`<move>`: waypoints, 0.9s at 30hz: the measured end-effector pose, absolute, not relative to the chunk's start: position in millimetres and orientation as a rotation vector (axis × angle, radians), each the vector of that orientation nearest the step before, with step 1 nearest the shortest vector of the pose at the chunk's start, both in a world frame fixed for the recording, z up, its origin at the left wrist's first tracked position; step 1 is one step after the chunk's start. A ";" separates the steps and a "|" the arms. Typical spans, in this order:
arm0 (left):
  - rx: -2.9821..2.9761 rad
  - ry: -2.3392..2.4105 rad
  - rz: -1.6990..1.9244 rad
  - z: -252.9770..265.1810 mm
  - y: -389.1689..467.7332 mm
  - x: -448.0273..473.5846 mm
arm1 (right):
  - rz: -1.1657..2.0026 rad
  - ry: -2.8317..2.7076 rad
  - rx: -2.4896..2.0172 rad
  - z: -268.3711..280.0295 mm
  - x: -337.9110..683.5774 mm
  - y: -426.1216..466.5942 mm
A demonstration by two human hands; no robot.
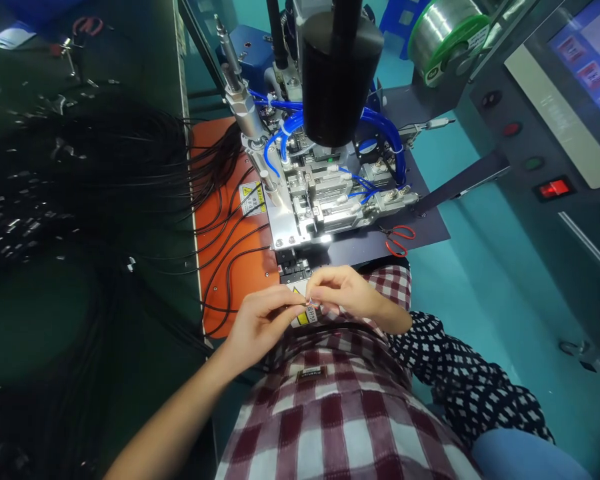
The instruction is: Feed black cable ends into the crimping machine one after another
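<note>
My left hand [263, 320] is closed in a pinch near the machine's front edge, thumb and forefinger pressed on the end of a black cable [305, 305]. Close against it, my right hand [344, 293] pinches the small, light-coloured thin wires [311, 302] at that end. The fingertips hide much of the wire ends. Just behind and below the hands lies a yellow and white warning label [303, 317]. Beyond them stands the machine's metal fixture [325, 200], with several black cables [235, 253] running into its left side.
A dark table [145, 373] at the left bears a large heap of black cables [115, 153]. Red-handled scissors [400, 240] lie right of the fixture. A black cylinder [340, 80] hangs above. A solder wire spool [447, 37] and a control panel [530, 140] stand right.
</note>
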State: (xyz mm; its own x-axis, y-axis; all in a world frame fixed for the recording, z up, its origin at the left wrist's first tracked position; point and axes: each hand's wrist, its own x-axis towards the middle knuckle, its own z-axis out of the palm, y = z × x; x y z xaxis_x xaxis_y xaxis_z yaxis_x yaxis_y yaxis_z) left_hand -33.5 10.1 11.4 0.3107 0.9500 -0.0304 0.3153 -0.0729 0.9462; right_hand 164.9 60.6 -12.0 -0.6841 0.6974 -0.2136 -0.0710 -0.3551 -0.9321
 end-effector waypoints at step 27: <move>1.274 1.395 0.808 15.3 17.6 -21.6 | 1.811 -1.347 -1.024 -10.3 157.4 74.7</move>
State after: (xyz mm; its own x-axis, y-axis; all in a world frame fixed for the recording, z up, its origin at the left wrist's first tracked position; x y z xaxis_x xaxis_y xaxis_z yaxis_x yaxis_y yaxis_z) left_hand -21.6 17.6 15.3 0.0981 0.9649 -0.2437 0.2685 0.2102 0.9401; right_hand 157.4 74.7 -10.3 -0.4827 0.8513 -0.2056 -0.0481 -0.2602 -0.9644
